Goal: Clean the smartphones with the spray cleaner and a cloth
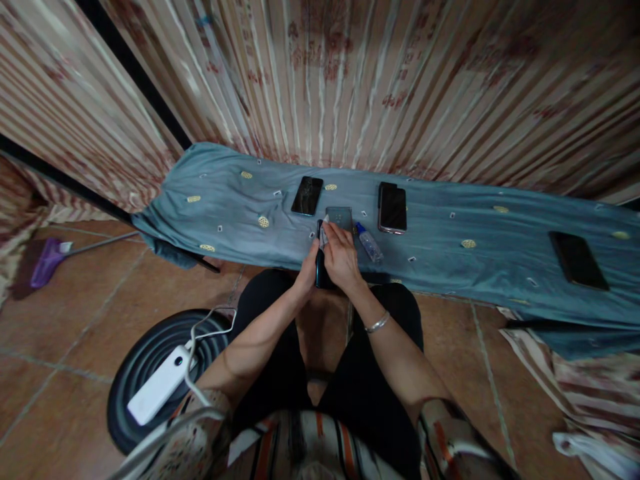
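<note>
My left hand (304, 273) grips a dark smartphone (321, 275) by its left edge, over the near side of the cloth-covered bench. A small whitish wipe (323, 230) is under the fingers of my right hand (341, 257), pressed on the phone's face. Just behind my hands lies a greyish flat phone or case (340, 214), partly covered by my fingers. To the right of my right hand a clear small bottle with a blue top (370, 243) lies on its side. Another dark phone with a cracked-looking screen (307, 196) lies behind, to the left.
Two overlapping phones (393, 209) lie right of centre, and a dark phone (579, 260) at far right on the blue cloth (435, 230). Left below, a black round stool (120, 393) bears a white power bank with a cable (159, 387). A purple broom (47, 262) and black poles stand left.
</note>
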`<state>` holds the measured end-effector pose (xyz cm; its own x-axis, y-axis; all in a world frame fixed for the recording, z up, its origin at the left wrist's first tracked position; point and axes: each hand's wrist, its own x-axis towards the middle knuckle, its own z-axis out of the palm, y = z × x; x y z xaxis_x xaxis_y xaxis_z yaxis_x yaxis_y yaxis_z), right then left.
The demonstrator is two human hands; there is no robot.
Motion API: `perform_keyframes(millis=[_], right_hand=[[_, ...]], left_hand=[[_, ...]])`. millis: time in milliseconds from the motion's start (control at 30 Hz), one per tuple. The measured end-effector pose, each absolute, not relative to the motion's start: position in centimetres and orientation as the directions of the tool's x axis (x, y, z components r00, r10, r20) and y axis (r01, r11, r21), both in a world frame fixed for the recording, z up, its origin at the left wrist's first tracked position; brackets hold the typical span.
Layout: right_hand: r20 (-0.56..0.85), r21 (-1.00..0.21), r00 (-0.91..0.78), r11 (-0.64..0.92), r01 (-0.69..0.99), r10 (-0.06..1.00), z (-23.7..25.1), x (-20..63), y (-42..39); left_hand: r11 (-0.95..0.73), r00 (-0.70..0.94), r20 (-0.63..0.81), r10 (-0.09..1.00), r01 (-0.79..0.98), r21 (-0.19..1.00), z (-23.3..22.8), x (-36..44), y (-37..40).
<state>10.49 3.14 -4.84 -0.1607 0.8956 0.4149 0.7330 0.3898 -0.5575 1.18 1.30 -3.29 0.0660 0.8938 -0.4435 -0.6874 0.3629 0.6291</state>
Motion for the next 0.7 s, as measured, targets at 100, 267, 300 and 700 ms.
perform_keyframes(millis=[100, 267, 300, 700], right_hand=[[0.462, -0.553, -0.187, 0.446, 0.704, 0.867, -4.9, 10.4, 2.6], [0.509, -0.534, -0.254, 0.533, 0.656, 0.823, -4.9, 10.1, 1.0], [0.512, -0.532, -0.266, 0.545, 0.648, 0.817, -4.8, 10.1, 0.7], [0.45, -0.558, -0.222, 0.466, 0.687, 0.865, -5.6, 10.4, 0.6]], left_hand=[[0.337, 0.041, -0.44, 0.897, -0.709, 0.62, -2.6, 1.0, 1.3], [0.329, 0.026, -0.469, 0.883, -0.746, 0.578, -1.9, 0.4, 1.4], [0.338, 0.031, -0.479, 0.877, -0.749, 0.57, -1.8, 0.3, 1.5], [0.412, 0.067, -0.554, 0.83, -0.743, 0.527, -2.4, -0.6, 2.3]])
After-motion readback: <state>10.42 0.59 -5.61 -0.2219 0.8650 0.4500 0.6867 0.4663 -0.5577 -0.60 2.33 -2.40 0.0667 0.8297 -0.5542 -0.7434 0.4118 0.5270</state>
